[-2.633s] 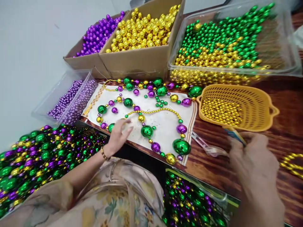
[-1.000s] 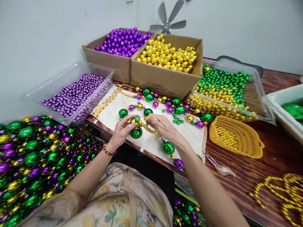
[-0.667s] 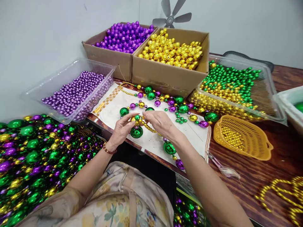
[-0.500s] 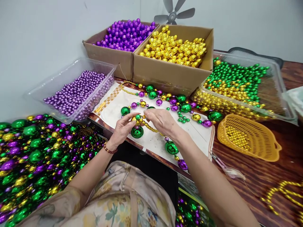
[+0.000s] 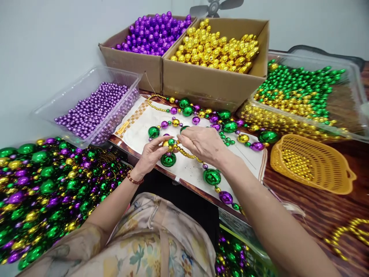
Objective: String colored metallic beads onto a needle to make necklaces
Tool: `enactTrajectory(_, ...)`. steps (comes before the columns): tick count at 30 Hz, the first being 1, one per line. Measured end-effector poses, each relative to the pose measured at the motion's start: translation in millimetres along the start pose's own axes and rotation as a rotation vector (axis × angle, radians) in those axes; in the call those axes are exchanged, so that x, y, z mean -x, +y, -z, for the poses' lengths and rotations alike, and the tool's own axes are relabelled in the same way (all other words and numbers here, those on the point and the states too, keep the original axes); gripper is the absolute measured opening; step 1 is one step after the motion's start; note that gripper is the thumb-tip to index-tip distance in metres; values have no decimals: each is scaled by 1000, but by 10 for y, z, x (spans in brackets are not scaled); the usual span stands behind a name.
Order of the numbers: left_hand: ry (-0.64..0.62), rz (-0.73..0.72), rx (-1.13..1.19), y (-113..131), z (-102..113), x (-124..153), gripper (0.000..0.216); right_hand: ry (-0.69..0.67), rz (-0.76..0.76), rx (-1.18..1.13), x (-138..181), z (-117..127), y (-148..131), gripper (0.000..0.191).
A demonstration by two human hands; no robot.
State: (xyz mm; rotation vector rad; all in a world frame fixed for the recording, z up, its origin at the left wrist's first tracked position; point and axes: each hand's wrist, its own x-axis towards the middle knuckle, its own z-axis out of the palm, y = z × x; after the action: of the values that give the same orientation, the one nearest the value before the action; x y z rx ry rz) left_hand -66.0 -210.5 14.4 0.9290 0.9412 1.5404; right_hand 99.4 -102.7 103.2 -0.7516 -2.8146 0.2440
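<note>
My left hand [image 5: 150, 154] is closed, its thumb and fingers pinching a bead necklace [image 5: 211, 177] at a gold bead with a small green one beside it. Close by on the right, my right hand [image 5: 201, 143] is closed too, palm down, with its fingertips at the necklace's string of small gold beads [image 5: 186, 153]. What its fingers pinch there is mostly hidden. Large green, purple and gold beads of the necklace hang and lie around both hands on a white cloth [image 5: 138, 132]. A few loose green beads [image 5: 227, 140] rest to the right.
Behind stand cardboard boxes of purple beads [image 5: 157, 36] and gold beads [image 5: 219, 50]. A clear tub [image 5: 86, 104] of small purple beads is at left, another [image 5: 305, 96] with green and gold at right. An orange basket [image 5: 325, 169] sits right; finished strands [image 5: 43, 188] pile up left.
The view has shifted slightly. My right hand has turned a little and sits closer over the gold beads; the left hand keeps its pinch at nearly the same place.
</note>
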Motion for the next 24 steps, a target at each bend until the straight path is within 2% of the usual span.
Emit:
enactTrajectory(8, -34, -65, -60, -4, 39, 17, 32, -19, 57, 155, 49, 72, -20, 54)
enactTrajectory(19, -26, -75, -153, 24, 44, 40, 35, -28, 82, 163, 93, 49, -9, 53)
enactTrajectory(24, -60, -133, -159, 15, 76, 43, 31, -25, 103, 193, 119, 54, -18, 52)
